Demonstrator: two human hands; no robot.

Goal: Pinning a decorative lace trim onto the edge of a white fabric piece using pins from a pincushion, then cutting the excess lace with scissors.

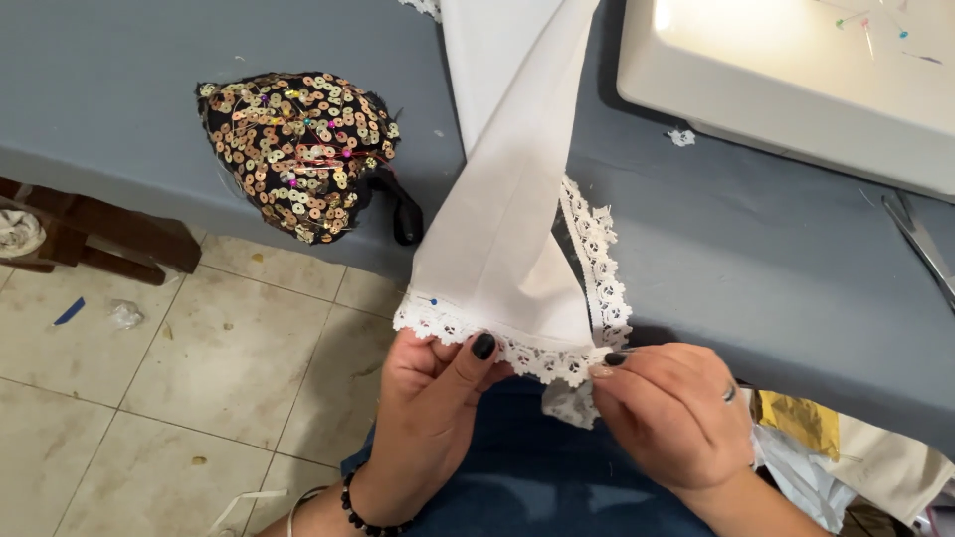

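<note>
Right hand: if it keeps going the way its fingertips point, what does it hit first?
The right hand points left along the lace trim it pinches. Straight on, it would likely meet the left hand thumb first, which grips the same edge; depth is unclear.

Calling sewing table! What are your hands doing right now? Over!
Left hand pinching lace trim on white fabric. Right hand pinching same trim, corner end. Blue-headed pin near left thumb. Nothing in the way.

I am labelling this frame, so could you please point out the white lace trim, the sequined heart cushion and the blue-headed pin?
white lace trim [527, 356], head view, on the scalloped edge between the hands.
sequined heart cushion [298, 149], head view, on its sequined middle.
blue-headed pin [434, 300], head view, on its head.
</note>
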